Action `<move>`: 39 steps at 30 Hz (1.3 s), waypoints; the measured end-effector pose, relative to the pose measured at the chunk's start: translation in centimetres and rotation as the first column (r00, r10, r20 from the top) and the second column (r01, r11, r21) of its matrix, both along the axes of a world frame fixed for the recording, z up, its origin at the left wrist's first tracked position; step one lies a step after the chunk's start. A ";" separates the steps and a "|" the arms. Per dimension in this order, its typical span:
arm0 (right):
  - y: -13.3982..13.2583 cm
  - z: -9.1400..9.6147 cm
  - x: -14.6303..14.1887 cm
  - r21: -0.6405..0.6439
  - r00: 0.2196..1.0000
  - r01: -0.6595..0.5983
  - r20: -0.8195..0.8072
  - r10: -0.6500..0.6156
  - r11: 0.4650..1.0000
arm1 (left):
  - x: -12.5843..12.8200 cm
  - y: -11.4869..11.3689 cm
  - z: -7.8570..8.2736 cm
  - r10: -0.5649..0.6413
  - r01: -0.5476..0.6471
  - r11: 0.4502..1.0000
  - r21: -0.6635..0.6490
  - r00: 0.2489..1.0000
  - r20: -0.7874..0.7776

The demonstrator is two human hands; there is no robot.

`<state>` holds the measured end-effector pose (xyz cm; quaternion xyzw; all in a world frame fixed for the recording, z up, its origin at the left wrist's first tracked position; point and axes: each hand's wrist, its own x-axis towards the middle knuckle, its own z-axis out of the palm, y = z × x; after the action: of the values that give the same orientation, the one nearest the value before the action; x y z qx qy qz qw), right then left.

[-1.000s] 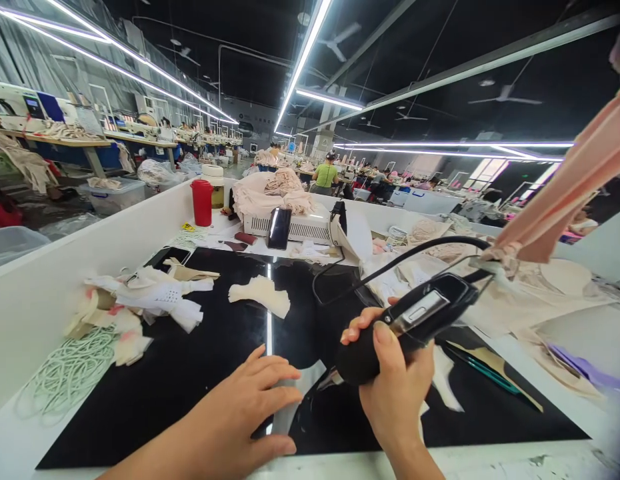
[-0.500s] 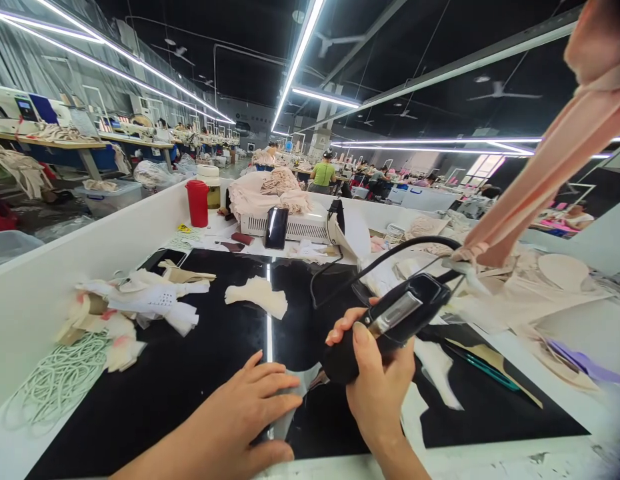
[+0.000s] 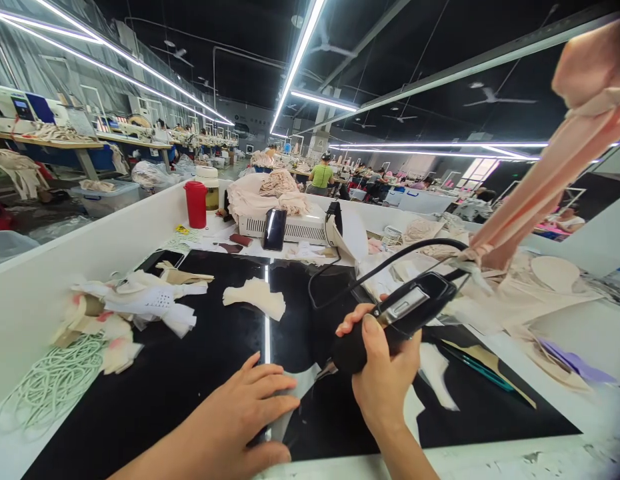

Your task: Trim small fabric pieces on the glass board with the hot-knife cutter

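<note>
My right hand (image 3: 383, 383) grips a black corded hand-held tool (image 3: 407, 310) with a clear window on its side and a narrow metal tip. The tip points down and left, at the right edge of a thin whitish translucent piece (image 3: 304, 383); whether it touches I cannot tell. My left hand (image 3: 245, 410) lies flat over that piece with its fingers spread, covering part of it. Beneath both hands is a shiny black work surface (image 3: 190, 393). A cream cut-out piece (image 3: 255, 297) lies farther back on it.
White fabric pieces (image 3: 155, 297) and pale green cord (image 3: 55, 380) lie at the left. Teal tweezers (image 3: 483, 372) and a white piece (image 3: 437, 377) are at the right. A pink fabric tie (image 3: 545, 173) hangs by the tool's cord. A phone (image 3: 274, 230) and red cup (image 3: 195, 204) stand behind.
My right hand has shifted slightly right with the tool, so less of its tip overlaps the translucent piece. My left hand has stayed nearly in place.
</note>
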<state>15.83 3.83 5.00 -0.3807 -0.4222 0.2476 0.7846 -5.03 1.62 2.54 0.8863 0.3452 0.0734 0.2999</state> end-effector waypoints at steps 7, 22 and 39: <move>-0.2 0.2 -0.3 -0.016 0.998 -0.004 0.060 0.005 1.000 | -0.1 0.0 -0.2 -0.003 0.003 1.000 0.003 0.999 0.035; -1.1 1.8 2.4 -0.101 0.921 0.067 0.390 -0.023 0.993 | -0.4 0.9 -3.7 0.314 -0.359 0.913 0.196 0.923 0.224; -1.6 0.7 4.2 0.249 0.763 0.337 0.493 -0.418 0.908 | 0.0 0.8 -1.3 0.507 -0.299 0.848 -0.437 0.698 0.506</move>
<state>20.04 2.20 5.74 -0.4537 -0.5552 -0.0635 0.6942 -5.07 2.44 1.22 0.6547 0.4262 0.3596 0.5103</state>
